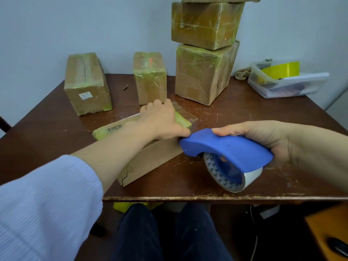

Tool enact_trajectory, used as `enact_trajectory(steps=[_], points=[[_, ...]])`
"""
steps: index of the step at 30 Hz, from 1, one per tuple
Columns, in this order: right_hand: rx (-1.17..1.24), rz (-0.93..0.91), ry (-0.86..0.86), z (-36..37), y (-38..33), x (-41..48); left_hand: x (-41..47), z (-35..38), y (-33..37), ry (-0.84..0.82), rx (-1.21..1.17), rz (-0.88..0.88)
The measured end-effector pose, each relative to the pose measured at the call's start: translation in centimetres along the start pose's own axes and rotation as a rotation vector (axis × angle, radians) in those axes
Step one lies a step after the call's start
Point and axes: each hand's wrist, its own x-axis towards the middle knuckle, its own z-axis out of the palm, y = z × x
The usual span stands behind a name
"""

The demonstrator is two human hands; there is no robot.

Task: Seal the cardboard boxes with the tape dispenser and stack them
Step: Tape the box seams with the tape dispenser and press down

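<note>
Pulling the tape dispenser (226,147) off-line risks wrinkling the loose clear strip beyond the box's right end, judging by its nose sitting right at the thumb. Left hand (162,119) clamps the flat box (150,161), fingers curled over its far edge; right hand (263,142) wraps the handle. Box lies mid-table (263,113): low, creased, yellow-green tape on top, near corner cracked.

Flat cardboard box (150,159) lying on its broad side, yellow-green tape at both ends, barcode label on top, blue tape dispenser (226,147) with white roll at its right end, taped left box (86,85) and middle box (150,78) upright behind it, stack of taped boxes (203,72) behind-right.
</note>
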Motion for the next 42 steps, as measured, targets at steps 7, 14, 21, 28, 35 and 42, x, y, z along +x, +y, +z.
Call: enact_trajectory(steps=[7, 14, 21, 28, 35, 42], points=[[-0.166, 0.069, 0.004, 0.1, -2.1, 0.3, -0.1, -1.0, 0.8, -0.077, 0.032, -0.007], [-0.480, 0.078, 0.042, -0.2, -4.0, -0.2, -0.6, -0.9, 0.7, -0.090, 0.088, -0.039], [-0.910, -0.215, 0.620, -3.5, -4.1, 0.2, 0.0, -0.5, 0.9, -0.094, 0.090, -0.082], [-1.499, -0.372, 0.898, -2.8, -0.3, 7.2, -0.9, -1.3, 0.3, -0.138, -0.036, -0.168], [-1.361, -0.639, 1.148, -1.8, 0.6, 6.5, -0.8, -1.9, -2.9, -0.053, -0.330, -0.186], [-0.055, -0.565, 0.431, 7.1, -1.9, 7.3, -1.1, -1.0, -3.6, 0.147, -0.440, -0.209]])
